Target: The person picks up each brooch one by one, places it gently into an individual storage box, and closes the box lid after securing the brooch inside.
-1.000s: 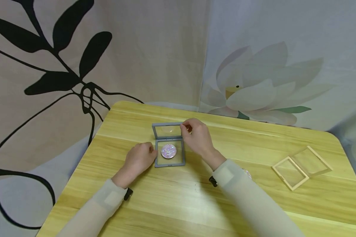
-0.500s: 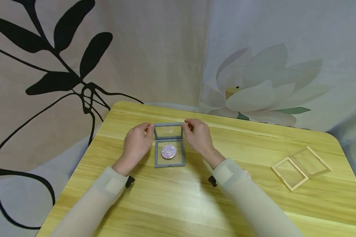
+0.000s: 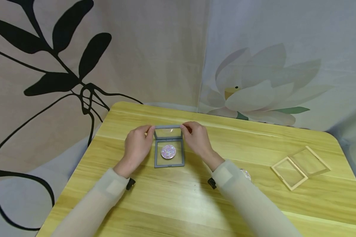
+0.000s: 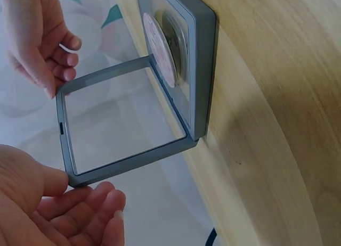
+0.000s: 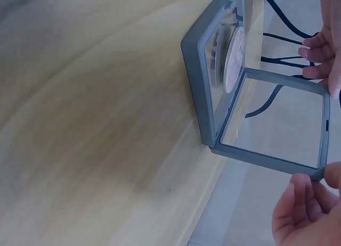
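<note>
Right hand (image 5: 313, 216) pinches grey frame (image 5: 269, 159) by corner.

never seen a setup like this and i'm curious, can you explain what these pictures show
There is no robot here: a person works with a bare left hand and right hand. The wide view comes from a camera worn on the head; the two close views come from cameras on each wrist. On the wood-grained table lies a grey hinged frame with its lid raised. A shiny round disc rests on its clear lower pane. Each hand pinches one upper corner of the lid. Off to the right lies an open pale frame; a second disc is partly hidden by the right sleeve.
</note>
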`<state>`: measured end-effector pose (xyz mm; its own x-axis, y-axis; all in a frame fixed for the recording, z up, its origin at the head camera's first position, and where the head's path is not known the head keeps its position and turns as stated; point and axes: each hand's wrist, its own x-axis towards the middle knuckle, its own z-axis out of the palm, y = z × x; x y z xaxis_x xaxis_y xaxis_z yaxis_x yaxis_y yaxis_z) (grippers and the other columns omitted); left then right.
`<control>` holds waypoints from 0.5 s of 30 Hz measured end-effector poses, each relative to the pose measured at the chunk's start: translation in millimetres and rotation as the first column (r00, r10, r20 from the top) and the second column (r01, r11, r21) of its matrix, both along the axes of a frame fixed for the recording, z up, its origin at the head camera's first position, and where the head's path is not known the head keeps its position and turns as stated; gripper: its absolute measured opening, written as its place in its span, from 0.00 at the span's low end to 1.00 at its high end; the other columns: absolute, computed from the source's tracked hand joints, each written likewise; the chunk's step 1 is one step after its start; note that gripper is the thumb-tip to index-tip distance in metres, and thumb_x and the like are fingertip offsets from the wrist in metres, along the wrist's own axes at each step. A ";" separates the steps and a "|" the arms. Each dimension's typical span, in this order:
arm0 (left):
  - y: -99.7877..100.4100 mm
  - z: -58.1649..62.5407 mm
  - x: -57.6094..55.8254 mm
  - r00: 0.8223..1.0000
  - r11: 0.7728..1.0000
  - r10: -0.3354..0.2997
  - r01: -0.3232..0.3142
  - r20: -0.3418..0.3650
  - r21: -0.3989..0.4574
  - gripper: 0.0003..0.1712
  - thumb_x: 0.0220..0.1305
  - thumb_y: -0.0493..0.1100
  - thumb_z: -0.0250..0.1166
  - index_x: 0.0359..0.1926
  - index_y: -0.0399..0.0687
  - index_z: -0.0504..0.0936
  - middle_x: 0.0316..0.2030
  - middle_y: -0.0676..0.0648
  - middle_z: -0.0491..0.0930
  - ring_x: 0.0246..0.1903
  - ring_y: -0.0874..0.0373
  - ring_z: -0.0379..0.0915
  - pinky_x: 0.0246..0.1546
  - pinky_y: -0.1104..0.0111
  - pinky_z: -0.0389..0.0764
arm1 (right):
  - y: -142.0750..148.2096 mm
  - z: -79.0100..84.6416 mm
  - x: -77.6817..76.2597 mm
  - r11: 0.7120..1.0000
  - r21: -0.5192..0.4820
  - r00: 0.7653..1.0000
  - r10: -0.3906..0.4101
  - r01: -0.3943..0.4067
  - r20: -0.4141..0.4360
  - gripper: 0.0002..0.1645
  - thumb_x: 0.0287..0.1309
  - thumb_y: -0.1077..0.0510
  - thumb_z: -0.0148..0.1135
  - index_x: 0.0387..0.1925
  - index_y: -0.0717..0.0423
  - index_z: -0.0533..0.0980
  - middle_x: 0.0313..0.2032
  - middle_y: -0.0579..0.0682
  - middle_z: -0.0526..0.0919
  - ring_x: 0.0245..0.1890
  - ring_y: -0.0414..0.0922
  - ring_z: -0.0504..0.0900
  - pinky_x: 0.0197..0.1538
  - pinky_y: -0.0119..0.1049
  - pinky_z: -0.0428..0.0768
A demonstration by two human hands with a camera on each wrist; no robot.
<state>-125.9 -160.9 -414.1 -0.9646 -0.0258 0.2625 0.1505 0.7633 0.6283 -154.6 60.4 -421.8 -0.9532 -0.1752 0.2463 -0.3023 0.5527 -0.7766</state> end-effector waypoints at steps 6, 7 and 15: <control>0.4 1.1 9.5 1.000 1.000 -0.003 0.004 0.002 -0.011 0.19 0.80 0.47 0.61 0.53 0.35 0.88 0.22 0.43 0.82 0.13 0.59 0.63 0.15 0.64 0.66 | 2.8 -2.1 8.7 1.000 -0.017 1.000 0.019 -0.019 -0.012 0.13 0.76 0.58 0.61 0.46 0.64 0.86 0.36 0.53 0.86 0.36 0.47 0.82 0.39 0.41 0.81; 0.3 0.8 11.2 1.000 1.000 -0.008 0.008 -0.001 -0.011 0.19 0.79 0.46 0.61 0.53 0.35 0.88 0.22 0.42 0.82 0.12 0.59 0.62 0.14 0.64 0.65 | 3.4 -2.2 10.5 1.000 -0.019 1.000 0.022 -0.022 -0.011 0.13 0.76 0.58 0.62 0.46 0.64 0.86 0.36 0.53 0.86 0.36 0.47 0.82 0.38 0.40 0.81; -1.0 -3.4 30.2 0.997 0.999 -0.036 0.034 -0.063 -0.026 0.15 0.77 0.41 0.64 0.50 0.33 0.89 0.38 0.35 0.89 0.20 0.56 0.75 0.21 0.60 0.77 | 4.9 0.1 28.4 0.999 -0.013 0.999 0.036 -0.035 0.033 0.13 0.74 0.59 0.64 0.48 0.67 0.85 0.37 0.54 0.87 0.35 0.46 0.83 0.37 0.39 0.83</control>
<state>-95.7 -161.9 -417.5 -0.9461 0.0148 0.3236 0.2164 0.7723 0.5973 -126.2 65.3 -421.6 -0.9541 -0.2060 0.2175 -0.2957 0.5322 -0.7933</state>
